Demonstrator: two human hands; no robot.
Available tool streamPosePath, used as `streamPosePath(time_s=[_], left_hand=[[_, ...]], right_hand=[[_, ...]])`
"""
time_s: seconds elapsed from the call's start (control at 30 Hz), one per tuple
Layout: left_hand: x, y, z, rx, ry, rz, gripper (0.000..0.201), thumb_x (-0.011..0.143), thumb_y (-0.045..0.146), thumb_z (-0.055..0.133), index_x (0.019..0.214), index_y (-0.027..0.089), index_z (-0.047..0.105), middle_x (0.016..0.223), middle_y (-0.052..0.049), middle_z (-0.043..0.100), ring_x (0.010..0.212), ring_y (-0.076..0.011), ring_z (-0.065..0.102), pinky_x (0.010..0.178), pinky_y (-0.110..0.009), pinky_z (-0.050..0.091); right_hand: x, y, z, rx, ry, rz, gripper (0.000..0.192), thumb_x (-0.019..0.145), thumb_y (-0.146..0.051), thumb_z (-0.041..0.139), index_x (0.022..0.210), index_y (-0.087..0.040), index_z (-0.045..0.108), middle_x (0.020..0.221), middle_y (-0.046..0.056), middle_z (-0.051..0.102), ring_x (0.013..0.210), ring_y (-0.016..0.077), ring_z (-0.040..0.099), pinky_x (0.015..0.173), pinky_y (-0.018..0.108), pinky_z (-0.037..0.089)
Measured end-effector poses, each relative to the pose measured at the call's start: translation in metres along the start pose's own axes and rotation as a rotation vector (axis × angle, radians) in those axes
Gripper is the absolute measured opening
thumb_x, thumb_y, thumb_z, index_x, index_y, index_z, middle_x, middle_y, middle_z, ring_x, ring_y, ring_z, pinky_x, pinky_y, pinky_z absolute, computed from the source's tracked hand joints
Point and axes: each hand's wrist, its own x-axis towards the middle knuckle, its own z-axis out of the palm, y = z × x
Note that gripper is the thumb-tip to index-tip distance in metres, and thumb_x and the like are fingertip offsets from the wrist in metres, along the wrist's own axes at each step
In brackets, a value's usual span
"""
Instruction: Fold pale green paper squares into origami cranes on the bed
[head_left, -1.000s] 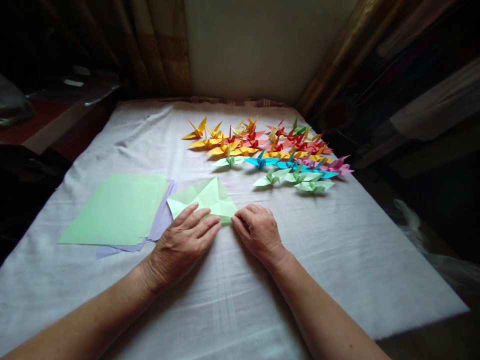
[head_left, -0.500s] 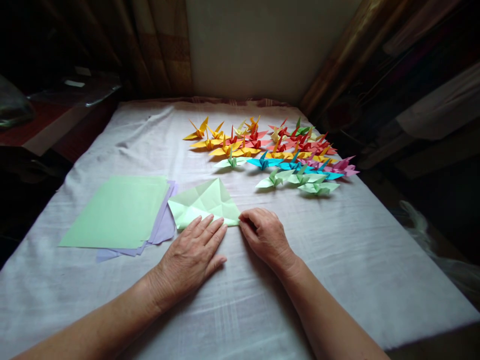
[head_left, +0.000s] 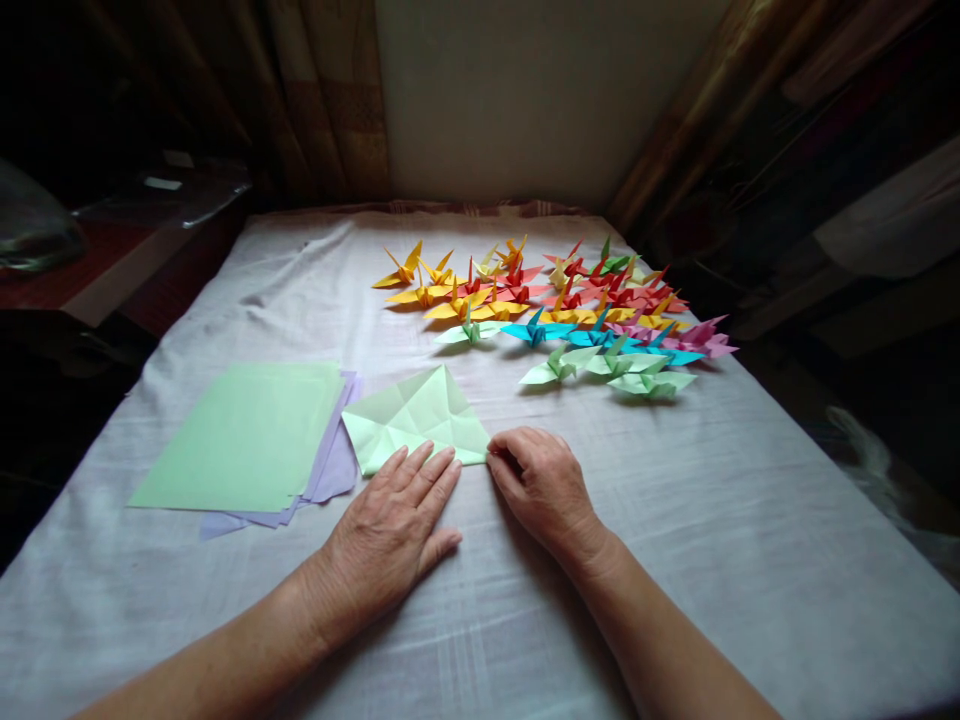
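A big white cloth (head_left: 675, 560) covered the whole table, with a few wrinkles in it. On the cloth, out at about 1 o'clock from the hands, stood a crowd of little paper cranes (head_left: 555, 310) (yellow, red, orange, blue, pink and pale green ones), packed close together in rows. At about 10 o'clock from the hands lay a flat pile of paper sheets (head_left: 247, 435), a pale green sheet on top and light purple ones peeking out under its right and bottom edges.

Just beside that pile, at 12 o'clock from the left hand, lay the green folded paper (head_left: 412, 415). It was creased and partly folded, and it rested on the cloth with its near edge by the fingers.

The left hand (head_left: 390, 530) lay flat and open, palm down, fingers spread a little; the fingertips touched the near edge of the folded paper. The right hand (head_left: 544, 485) was curled, and its fingers pinched the paper's right corner.
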Motion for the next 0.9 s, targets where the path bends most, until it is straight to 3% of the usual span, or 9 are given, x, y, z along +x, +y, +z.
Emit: streamPosePath(time_s=[0.57, 0.77, 0.9], left_hand=[[0.0014, -0.0007, 0.0, -0.018, 0.005, 0.005, 0.057, 0.102, 0.051, 0.039, 0.145, 0.016, 0.051, 0.15, -0.011, 0.052, 0.14, -0.0294, 0.045, 0.119, -0.046, 0.03], [0.0029, -0.0002, -0.0015, -0.034, -0.005, 0.008, 0.057, 0.101, 0.05, 0.043, 0.145, 0.015, 0.051, 0.149, -0.013, 0.053, 0.14, -0.0308, 0.046, 0.119, -0.047, 0.031], [0.0026, 0.0001, -0.001, -0.041, -0.005, 0.001, 0.057, 0.101, 0.051, 0.042, 0.145, 0.016, 0.051, 0.149, -0.013, 0.053, 0.139, -0.0305, 0.046, 0.119, -0.047, 0.031]], right_hand=[[0.0003, 0.0064, -0.004, 0.095, 0.028, 0.04, 0.016, 0.086, -0.012, 0.053, 0.092, -0.021, 0.065, 0.09, 0.004, 0.072, 0.083, 0.0197, 0.065, 0.077, 0.031, 0.043], [0.0013, 0.0012, -0.0042, 0.072, 0.013, 0.054, 0.002, 0.085, -0.022, 0.062, 0.087, -0.022, 0.063, 0.081, 0.002, 0.068, 0.075, 0.0185, 0.061, 0.073, 0.031, 0.041], [0.0027, 0.0002, -0.0032, 0.029, 0.011, 0.054, 0.003, 0.086, -0.02, 0.06, 0.085, -0.022, 0.062, 0.081, 0.001, 0.068, 0.078, 0.0191, 0.061, 0.074, 0.032, 0.039]])
